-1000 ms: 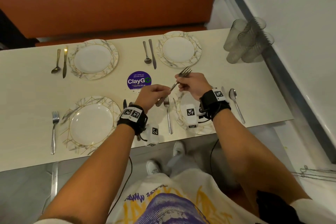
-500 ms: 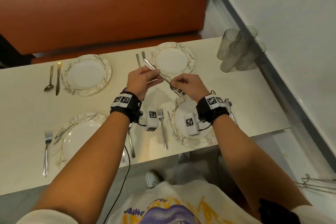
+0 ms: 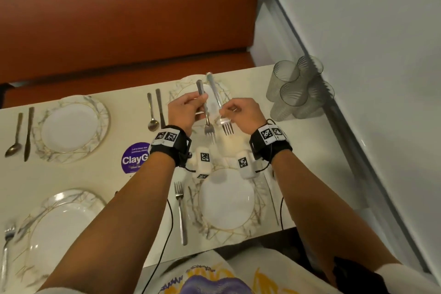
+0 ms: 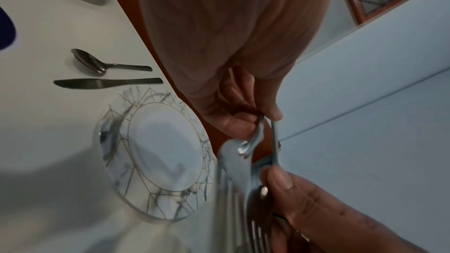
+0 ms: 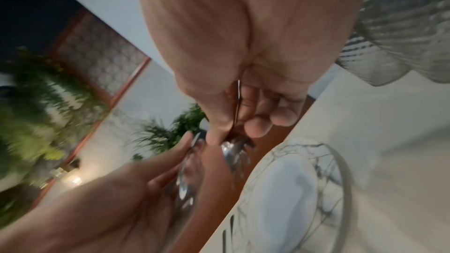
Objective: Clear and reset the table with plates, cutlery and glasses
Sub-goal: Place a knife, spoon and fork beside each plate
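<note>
Each hand holds a steel fork above the far right plate [image 3: 185, 86], tines pointing back toward me. My left hand [image 3: 185, 108] grips one fork [image 3: 206, 117] by its handle. My right hand [image 3: 241, 108] pinches the other fork [image 3: 220, 107] near its neck. The two forks stand close side by side, handles up and away. In the left wrist view the left hand [image 4: 243, 118] pinches a fork handle [image 4: 258, 136] and the right thumb [image 4: 280, 178] shows below. In the right wrist view the right hand [image 5: 238, 122] holds a fork [image 5: 233, 153], blurred.
The white table [image 3: 334, 150] carries four marbled plates; the near right one [image 3: 226, 200] has a fork [image 3: 181, 212] on its left. A spoon [image 3: 152, 114] and knife [image 3: 160, 107] lie left of the far right plate. Several glasses [image 3: 298, 88] stand by the wall. An orange bench [image 3: 119, 26] runs behind.
The hands moved further over the table to the far right plate. The forks, crossed between both hands before, are now apart, one in each hand, turned with tines toward me.
</note>
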`<action>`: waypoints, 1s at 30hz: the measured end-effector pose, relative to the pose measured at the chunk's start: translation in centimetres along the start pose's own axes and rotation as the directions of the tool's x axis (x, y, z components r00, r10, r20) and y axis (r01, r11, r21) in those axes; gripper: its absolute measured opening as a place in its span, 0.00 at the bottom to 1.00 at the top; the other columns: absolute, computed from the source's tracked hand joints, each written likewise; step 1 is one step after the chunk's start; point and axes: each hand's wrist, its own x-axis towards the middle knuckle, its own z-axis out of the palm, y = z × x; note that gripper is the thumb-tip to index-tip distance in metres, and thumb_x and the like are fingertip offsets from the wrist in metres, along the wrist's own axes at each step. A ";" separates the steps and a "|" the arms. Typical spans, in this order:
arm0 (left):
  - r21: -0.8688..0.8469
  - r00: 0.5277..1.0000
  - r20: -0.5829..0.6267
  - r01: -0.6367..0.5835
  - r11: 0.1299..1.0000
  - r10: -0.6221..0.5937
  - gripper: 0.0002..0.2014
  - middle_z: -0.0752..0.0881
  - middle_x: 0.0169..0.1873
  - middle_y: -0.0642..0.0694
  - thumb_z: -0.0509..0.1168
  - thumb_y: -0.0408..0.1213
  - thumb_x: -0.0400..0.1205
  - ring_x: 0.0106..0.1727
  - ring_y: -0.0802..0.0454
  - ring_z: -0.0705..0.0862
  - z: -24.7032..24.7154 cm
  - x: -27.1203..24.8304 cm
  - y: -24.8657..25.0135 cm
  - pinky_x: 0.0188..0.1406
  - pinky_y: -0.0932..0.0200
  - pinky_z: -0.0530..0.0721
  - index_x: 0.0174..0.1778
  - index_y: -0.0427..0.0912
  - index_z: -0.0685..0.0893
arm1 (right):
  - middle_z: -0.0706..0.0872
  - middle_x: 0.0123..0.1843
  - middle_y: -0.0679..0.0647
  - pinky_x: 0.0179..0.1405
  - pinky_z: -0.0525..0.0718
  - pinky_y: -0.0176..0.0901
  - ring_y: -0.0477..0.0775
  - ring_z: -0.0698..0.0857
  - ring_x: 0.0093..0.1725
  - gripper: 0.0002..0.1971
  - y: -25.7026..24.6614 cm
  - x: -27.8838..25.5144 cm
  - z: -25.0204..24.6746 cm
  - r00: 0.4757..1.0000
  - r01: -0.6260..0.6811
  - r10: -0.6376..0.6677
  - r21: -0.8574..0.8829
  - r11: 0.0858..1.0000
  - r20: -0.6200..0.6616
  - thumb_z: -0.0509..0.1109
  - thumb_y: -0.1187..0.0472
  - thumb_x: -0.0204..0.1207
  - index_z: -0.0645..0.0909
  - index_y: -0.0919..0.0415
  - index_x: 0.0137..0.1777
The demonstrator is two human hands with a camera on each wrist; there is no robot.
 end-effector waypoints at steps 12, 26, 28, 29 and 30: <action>0.111 0.993 -0.086 0.089 0.990 -0.080 0.11 0.91 0.46 0.37 0.76 0.40 0.83 0.44 0.45 0.89 1.3 4.2 -2.7 0.42 0.56 0.94 0.55 0.37 0.91 | 0.90 0.42 0.53 0.21 0.76 0.19 0.36 0.80 0.27 0.06 9.2 8.7 -0.9 0.928 -0.373 0.369 -0.192 0.908 -0.058 0.73 0.68 0.79 0.92 0.65 0.48; 0.084 0.985 -0.126 0.133 0.988 -0.122 0.12 0.90 0.41 0.40 0.78 0.38 0.81 0.42 0.45 0.89 0.6 5.8 -4.3 0.37 0.59 0.91 0.54 0.33 0.91 | 0.93 0.37 0.58 0.45 0.93 0.46 0.53 0.93 0.35 0.06 10.6 12.4 0.6 0.835 -0.549 0.538 -0.109 0.829 -0.114 0.80 0.62 0.74 0.92 0.66 0.42; 0.084 0.984 -0.130 0.132 0.988 -0.121 0.13 0.90 0.43 0.38 0.78 0.38 0.81 0.43 0.43 0.88 0.3 5.9 -4.5 0.37 0.56 0.92 0.54 0.32 0.91 | 0.93 0.37 0.58 0.42 0.91 0.38 0.53 0.93 0.35 0.07 10.7 12.6 0.6 0.832 -0.553 0.542 -0.089 0.828 -0.118 0.80 0.62 0.75 0.92 0.67 0.44; 0.086 0.984 -0.133 0.132 0.988 -0.120 0.13 0.90 0.43 0.37 0.78 0.38 0.81 0.44 0.43 0.88 0.1 6.0 -4.6 0.39 0.54 0.92 0.54 0.32 0.91 | 0.93 0.38 0.58 0.37 0.88 0.33 0.52 0.93 0.35 0.07 10.6 12.6 0.6 0.829 -0.556 0.546 -0.081 0.827 -0.118 0.79 0.62 0.76 0.92 0.67 0.44; 0.086 0.984 -0.135 0.132 0.988 -0.120 0.13 0.90 0.44 0.37 0.78 0.39 0.81 0.44 0.42 0.89 0.0 6.0 -4.7 0.40 0.53 0.93 0.54 0.32 0.91 | 0.94 0.38 0.58 0.33 0.85 0.30 0.51 0.92 0.35 0.07 10.5 12.6 0.6 0.828 -0.558 0.549 -0.076 0.826 -0.116 0.79 0.62 0.76 0.92 0.67 0.45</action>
